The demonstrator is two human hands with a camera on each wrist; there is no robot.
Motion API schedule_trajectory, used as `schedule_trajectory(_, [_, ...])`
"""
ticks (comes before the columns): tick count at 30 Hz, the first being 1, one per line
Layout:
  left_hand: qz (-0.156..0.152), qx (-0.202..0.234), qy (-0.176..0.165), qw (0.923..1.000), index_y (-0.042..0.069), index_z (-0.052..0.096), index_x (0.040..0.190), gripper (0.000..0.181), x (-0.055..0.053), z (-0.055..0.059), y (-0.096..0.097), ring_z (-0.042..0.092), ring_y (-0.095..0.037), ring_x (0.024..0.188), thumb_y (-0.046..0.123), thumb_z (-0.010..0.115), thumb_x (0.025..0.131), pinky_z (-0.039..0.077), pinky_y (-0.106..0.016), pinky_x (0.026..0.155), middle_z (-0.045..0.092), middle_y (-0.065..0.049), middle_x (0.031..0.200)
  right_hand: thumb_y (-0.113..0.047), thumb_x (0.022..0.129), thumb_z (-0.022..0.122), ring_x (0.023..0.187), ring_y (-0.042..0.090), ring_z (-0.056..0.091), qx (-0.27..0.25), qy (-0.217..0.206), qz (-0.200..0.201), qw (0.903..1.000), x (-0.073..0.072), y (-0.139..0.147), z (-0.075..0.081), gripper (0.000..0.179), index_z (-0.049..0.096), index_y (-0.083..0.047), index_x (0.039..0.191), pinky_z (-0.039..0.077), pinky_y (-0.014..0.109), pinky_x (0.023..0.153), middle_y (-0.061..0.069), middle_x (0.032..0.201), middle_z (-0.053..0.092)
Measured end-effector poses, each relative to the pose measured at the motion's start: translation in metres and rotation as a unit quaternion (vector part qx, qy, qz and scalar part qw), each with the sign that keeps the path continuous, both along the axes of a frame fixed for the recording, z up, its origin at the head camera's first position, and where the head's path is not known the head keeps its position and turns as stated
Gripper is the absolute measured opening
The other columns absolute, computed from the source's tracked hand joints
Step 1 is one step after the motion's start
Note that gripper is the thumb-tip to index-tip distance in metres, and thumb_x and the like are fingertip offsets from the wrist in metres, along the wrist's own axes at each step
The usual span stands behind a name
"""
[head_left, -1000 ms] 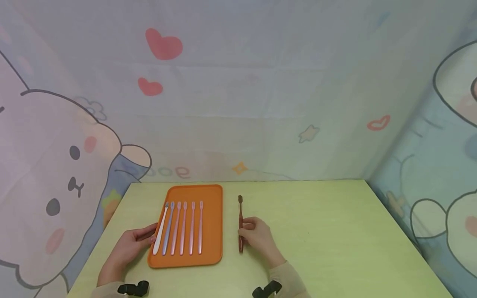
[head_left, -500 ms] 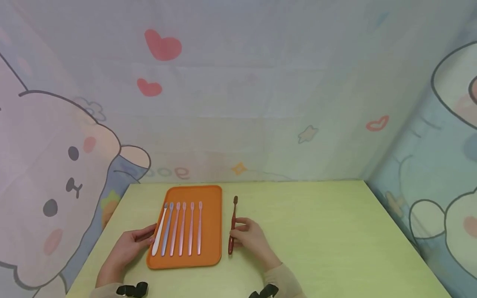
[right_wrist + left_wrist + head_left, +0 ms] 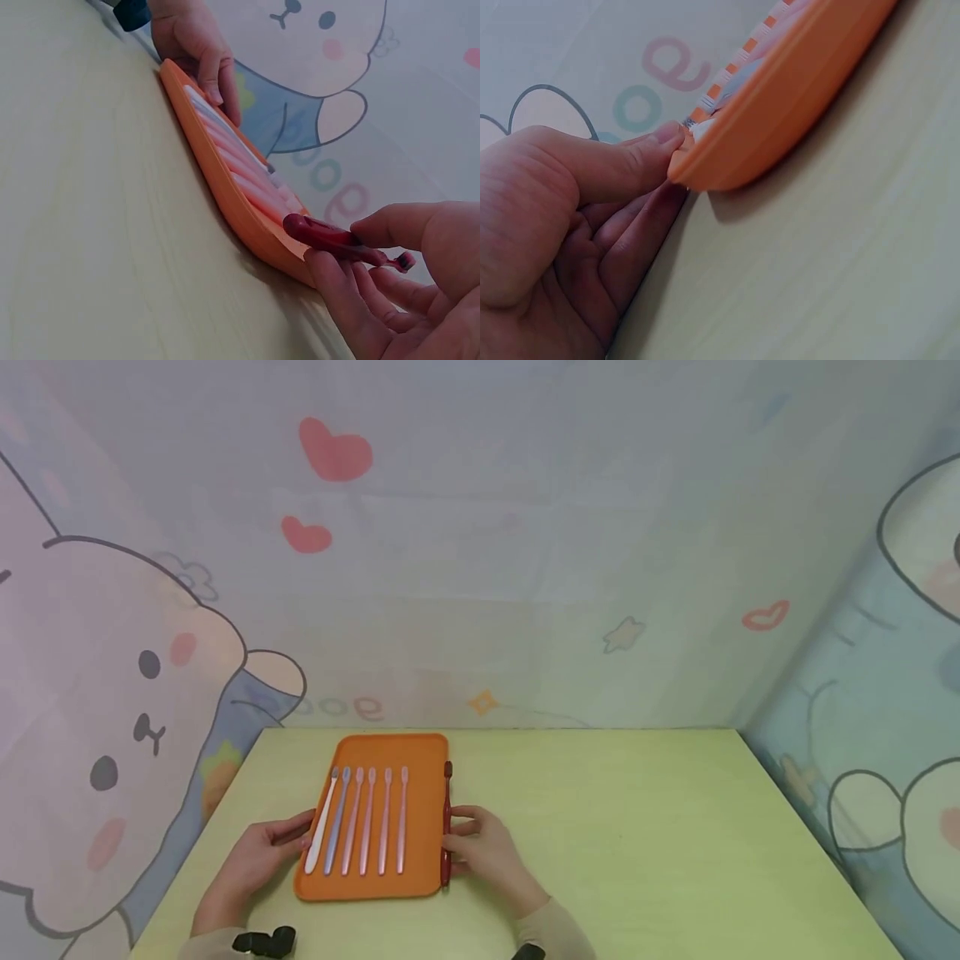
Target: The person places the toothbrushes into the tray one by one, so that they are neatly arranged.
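An orange tray (image 3: 423,827) lies on the table with a row of toothbrushes in it: a white toothbrush (image 3: 318,835) at the left, a blue toothbrush (image 3: 335,831) beside it, then several pink toothbrushes (image 3: 383,835). My left hand (image 3: 258,864) grips the tray's left edge, the thumb on the rim in the left wrist view. Between thumb and fingers my right hand (image 3: 487,852) pinches a dark red toothbrush (image 3: 330,236) by its handle. From the head, this brush lines up with the tray's right rim, bristle end away from me; the right wrist view shows it above the rim.
The pale yellow-green table (image 3: 637,835) extends to the right of the tray. Behind it hangs a cloth backdrop (image 3: 525,568) printed with hearts and cartoon animals. Black wrist bands with cameras (image 3: 266,942) sit at the sleeves.
My right hand has carried the dark red toothbrush leftward, from over the bare table to the tray's right rim. The left hand and the tray have stayed in place.
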State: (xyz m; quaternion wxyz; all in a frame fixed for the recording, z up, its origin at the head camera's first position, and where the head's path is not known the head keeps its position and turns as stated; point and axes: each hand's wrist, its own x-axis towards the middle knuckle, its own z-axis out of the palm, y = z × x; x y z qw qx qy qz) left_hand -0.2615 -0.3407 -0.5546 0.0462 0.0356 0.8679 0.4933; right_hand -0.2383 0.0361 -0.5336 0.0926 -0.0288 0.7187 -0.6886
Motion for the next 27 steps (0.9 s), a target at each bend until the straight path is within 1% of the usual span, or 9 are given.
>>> schedule_trajectory(4, [0.003,-0.008,-0.002,1.0000,0.001,0.060,0.150,0.056,-0.002,0.002,0.000,0.062,-0.009,0.125,0.024,0.077,0.102,0.042,-0.007,0.094,0.063,-0.017,0.147,-0.002,0.094,0.078,0.078,0.022,0.073,0.014,0.011,0.003,0.9998,-0.001,-0.006,0.002,0.051,0.060,0.002,0.142,0.064,0.039,0.062,0.013,0.106,0.069])
schedule_trajectory(9, [-0.001,-0.006,-0.012,0.9999,0.000,0.059,0.151,0.056,0.000,0.004,0.001,0.062,-0.012,0.127,0.023,0.076,0.102,0.044,-0.009,0.094,0.063,-0.017,0.147,-0.004,0.093,0.080,0.075,0.019,0.071,0.034,0.013,0.002,0.9993,0.000,-0.011,0.004,0.051,0.063,0.000,0.141,0.063,0.035,0.060,0.010,0.102,0.069])
schedule_trajectory(14, [-0.002,0.003,-0.013,0.9999,0.000,0.059,0.151,0.056,0.002,0.005,0.002,0.062,-0.010,0.126,0.022,0.076,0.102,0.044,-0.008,0.095,0.062,-0.018,0.147,-0.005,0.093,0.081,0.077,0.019,0.071,0.051,0.025,-0.001,0.9984,0.000,-0.015,0.008,0.052,0.063,0.000,0.142,0.062,0.035,0.060,0.009,0.100,0.069])
schedule_trajectory(19, [-0.002,-0.003,-0.011,0.9999,0.001,0.060,0.151,0.055,0.002,0.004,0.001,0.061,-0.010,0.127,0.022,0.076,0.102,0.043,-0.008,0.095,0.063,-0.017,0.147,-0.006,0.093,0.081,0.077,0.018,0.070,0.069,0.038,0.001,0.9969,-0.002,-0.020,0.009,0.051,0.064,0.001,0.141,0.062,0.034,0.060,0.007,0.096,0.069])
schedule_trajectory(22, [0.002,-0.008,-0.014,0.9999,0.002,0.060,0.151,0.055,0.001,0.003,-0.001,0.060,-0.013,0.129,0.022,0.076,0.102,0.044,-0.010,0.097,0.063,-0.016,0.147,-0.005,0.093,0.080,0.074,0.016,0.069,0.090,0.050,0.005,0.9947,-0.005,-0.026,0.010,0.050,0.065,0.003,0.139,0.061,0.033,0.060,0.005,0.093,0.069])
schedule_trajectory(25, [0.004,-0.015,-0.015,0.9998,0.002,0.060,0.151,0.055,0.000,0.002,-0.001,0.060,-0.017,0.131,0.023,0.075,0.103,0.048,-0.016,0.101,0.063,-0.016,0.147,-0.006,0.093,0.080,0.070,0.013,0.067,0.128,0.061,0.005,0.9899,-0.010,-0.033,0.011,0.048,0.067,0.004,0.138,0.060,0.030,0.060,0.002,0.090,0.068])
schedule_trajectory(27, [0.005,-0.018,-0.012,0.9997,0.002,0.060,0.151,0.055,0.000,0.003,0.000,0.060,-0.020,0.132,0.024,0.076,0.103,0.048,-0.017,0.101,0.063,-0.016,0.147,-0.007,0.094,0.080,0.069,0.011,0.065,0.153,0.065,0.004,0.9860,-0.012,-0.037,0.012,0.047,0.067,0.005,0.137,0.058,0.028,0.059,0.000,0.087,0.068])
